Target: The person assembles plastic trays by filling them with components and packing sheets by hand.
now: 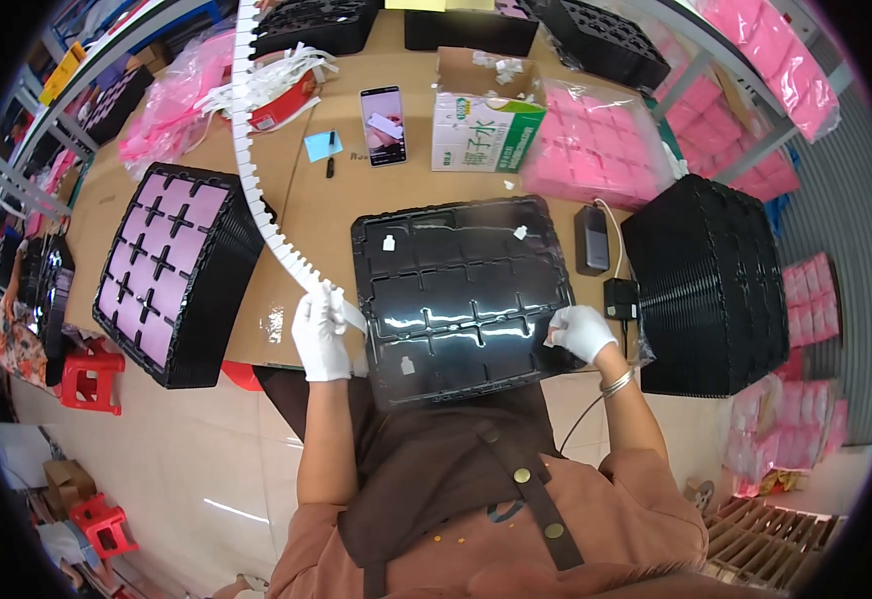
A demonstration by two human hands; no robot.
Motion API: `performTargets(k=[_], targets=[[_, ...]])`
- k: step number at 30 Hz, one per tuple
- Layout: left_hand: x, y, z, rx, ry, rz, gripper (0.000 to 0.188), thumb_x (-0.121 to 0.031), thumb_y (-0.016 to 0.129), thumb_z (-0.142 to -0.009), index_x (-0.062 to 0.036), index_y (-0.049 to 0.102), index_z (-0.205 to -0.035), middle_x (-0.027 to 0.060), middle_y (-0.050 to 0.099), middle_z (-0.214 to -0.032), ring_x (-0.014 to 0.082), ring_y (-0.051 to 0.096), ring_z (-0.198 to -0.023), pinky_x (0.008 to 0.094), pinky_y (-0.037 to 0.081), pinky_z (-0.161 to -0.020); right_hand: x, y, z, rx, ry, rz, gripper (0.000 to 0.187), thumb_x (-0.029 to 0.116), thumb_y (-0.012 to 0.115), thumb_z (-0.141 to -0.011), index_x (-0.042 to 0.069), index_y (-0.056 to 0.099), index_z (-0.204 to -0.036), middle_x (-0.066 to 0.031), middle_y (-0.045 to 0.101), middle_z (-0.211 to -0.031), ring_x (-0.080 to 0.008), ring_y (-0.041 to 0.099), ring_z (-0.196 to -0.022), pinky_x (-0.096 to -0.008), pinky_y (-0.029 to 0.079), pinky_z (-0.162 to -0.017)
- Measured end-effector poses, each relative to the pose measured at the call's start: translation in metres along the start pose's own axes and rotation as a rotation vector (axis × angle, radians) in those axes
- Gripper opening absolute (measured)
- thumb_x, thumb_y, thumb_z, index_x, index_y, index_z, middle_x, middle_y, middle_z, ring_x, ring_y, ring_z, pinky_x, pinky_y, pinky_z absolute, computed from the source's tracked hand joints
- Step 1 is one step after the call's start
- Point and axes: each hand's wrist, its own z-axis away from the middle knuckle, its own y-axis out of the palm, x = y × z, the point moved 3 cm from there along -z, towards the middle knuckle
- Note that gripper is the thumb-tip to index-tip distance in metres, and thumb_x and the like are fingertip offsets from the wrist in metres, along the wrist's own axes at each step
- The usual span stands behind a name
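A black plastic tray [466,290] lies in front of me at the table's near edge. Three small white tabs [407,365] sit on it, near its two far corners and its near left corner. At the tray's left side my left hand [321,334], in a white glove, is closed on a long white notched strip [246,150] that curves away to the far left. My right hand [584,334], also gloved, is over the tray's near right part with fingertips pinched together. Whatever those fingertips hold is too small to make out.
Stacks of black trays stand left [181,275] and right [706,285], the left topped with lilac panels. Farther back are a phone [384,125], a carton [486,125], pink bagged trays [596,145] and a red container of white strips [286,105]. A power bank [590,240] with a cable lies right.
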Motion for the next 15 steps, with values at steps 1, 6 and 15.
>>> performTargets(k=[1,6,15], targets=[[0.0,0.0,0.0,0.025,0.015,0.011,0.021,-0.023,0.057,-0.09,-0.0019,0.059,-0.094,0.0014,0.057,-0.072,0.0027,0.042,-0.053,0.0158,0.028,-0.045,-0.005,0.007,0.002,-0.043,0.081,0.206,0.016,0.017,0.068,-0.067,0.006,0.066,-0.079,-0.0142,0.065,-0.075,-0.0311,0.063,-0.074,-0.0375,0.049,-0.069],[-0.002,0.006,0.004,0.009,0.011,0.004,0.021,-0.022,0.056,-0.091,-0.0012,0.059,-0.095,0.0011,0.056,-0.073,0.003,0.042,-0.053,0.0163,0.028,-0.046,-0.007,0.02,0.01,-0.237,0.133,0.235,0.01,0.017,0.067,-0.068,0.009,0.063,-0.074,-0.0136,0.064,-0.076,-0.0328,0.062,-0.076,-0.0401,0.048,-0.068],[0.006,-0.009,-0.001,-0.038,0.033,-0.039,0.021,-0.022,0.056,-0.09,-0.0012,0.059,-0.095,0.0022,0.058,-0.075,0.003,0.042,-0.053,0.0159,0.029,-0.046,-0.033,0.023,0.011,-0.023,-0.092,-0.327,0.018,-0.002,0.072,-0.06,0.002,0.056,-0.066,-0.0091,0.057,-0.072,-0.0236,0.061,-0.072,-0.0345,0.049,-0.064]])
